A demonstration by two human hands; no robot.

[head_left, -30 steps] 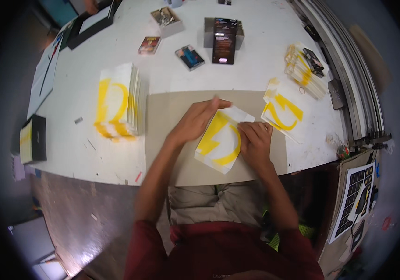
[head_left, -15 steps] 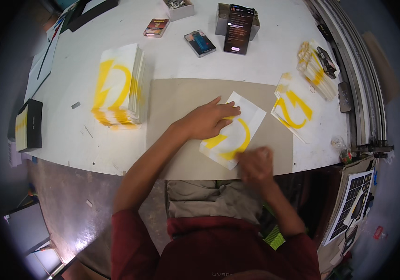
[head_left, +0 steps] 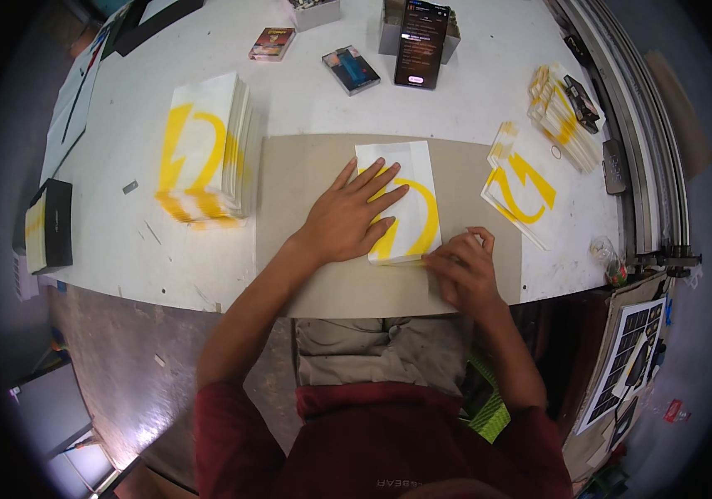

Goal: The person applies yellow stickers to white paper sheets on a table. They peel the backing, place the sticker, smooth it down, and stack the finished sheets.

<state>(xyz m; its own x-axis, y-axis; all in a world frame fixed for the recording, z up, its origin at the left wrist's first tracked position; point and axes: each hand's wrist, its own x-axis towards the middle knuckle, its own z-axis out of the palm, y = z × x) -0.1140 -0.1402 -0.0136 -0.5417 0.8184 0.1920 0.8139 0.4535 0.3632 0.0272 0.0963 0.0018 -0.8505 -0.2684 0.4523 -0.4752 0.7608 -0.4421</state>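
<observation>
A flat white paper bag [head_left: 416, 166] with a yellow printed shape lies on a grey-beige board [head_left: 306, 287] in front of me. Spread across its left part, my left hand [head_left: 347, 212] presses it down with fingers apart. My right hand [head_left: 468, 270] is at the bag's lower right corner, fingers bent and thumb side against the folded bottom edge. The exact grip there is partly hidden by the fingers. Left of the board stands a tall stack of similar bags [head_left: 194, 154]. To the right, a few more printed bags [head_left: 522, 195] lie flat.
Beyond the board, a phone [head_left: 421, 50] leans on a grey box [head_left: 453, 41], near two small packs [head_left: 352, 71]. At right, a bundle of folded bags [head_left: 559, 125] lies beside a metal rail [head_left: 659, 166]. A black box [head_left: 58, 224] stands at the left edge.
The bag has turned from tilted to nearly upright and shifted slightly left. My left hand has spread flatter over it. My right hand has gone from a blurred fist to bent fingers at its corner.
</observation>
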